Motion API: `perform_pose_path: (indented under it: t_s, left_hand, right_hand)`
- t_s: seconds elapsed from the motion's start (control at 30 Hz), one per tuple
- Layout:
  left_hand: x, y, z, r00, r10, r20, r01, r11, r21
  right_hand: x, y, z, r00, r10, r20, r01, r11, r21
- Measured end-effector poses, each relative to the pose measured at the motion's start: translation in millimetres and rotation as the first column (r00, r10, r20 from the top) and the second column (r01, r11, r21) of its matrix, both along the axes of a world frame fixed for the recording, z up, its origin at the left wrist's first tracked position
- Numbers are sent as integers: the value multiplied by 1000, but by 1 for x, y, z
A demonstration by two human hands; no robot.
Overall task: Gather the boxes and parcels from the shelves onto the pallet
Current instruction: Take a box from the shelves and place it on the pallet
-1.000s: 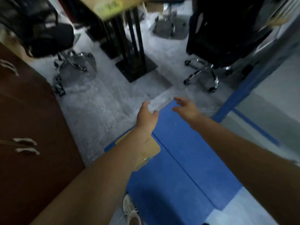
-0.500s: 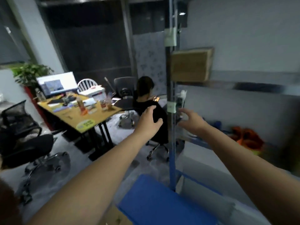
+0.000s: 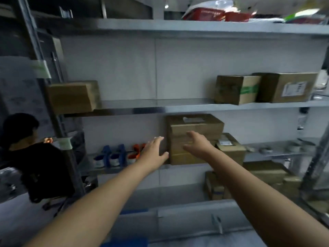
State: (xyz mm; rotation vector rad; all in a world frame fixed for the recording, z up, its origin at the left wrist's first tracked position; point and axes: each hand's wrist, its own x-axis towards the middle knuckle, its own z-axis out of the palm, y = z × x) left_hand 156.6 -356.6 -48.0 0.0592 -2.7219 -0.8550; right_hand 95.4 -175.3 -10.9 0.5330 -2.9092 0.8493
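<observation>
Dim, cool and bluish. Brightest on the white back wall (image 3: 195, 68) and along the grey metal top shelf (image 3: 195, 25); darkest at far left. Soft throughout, smeared most on the red and white packets (image 3: 213, 14). Bent at the edges, as on the grey metal post (image 3: 29, 32).

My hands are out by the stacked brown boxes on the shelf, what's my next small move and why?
Probably shift the right hand to the right side of the stacked boxes, then clasp. The left hand is open at the stack's left edge; the right hovers open before its front face, and neither holds anything.
</observation>
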Motion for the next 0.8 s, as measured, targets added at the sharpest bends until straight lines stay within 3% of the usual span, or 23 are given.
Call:
perform_pose_path:
  t_s: [0.27, 0.43, 0.6, 0.8]
  left_hand:
    - [-77, 185, 17, 976, -216, 21, 216, 975, -41]
    - [-152, 327, -7, 959, -273, 78, 278, 959, -53]
    - [-212, 505, -21, 876, -463, 136, 464, 885, 24]
    - [-265, 654, -41, 777, -617, 128, 608, 787, 105]
  right_hand:
    - [-40, 198, 0, 981, -193, 34, 193, 981, -7]
    - [-75, 351, -29, 958, -282, 50, 277, 957, 80]
    - [-86, 527, -61, 870, -470, 152, 464, 883, 75]
    - [-112, 676, -76, 742, -627, 236, 658, 749, -78]
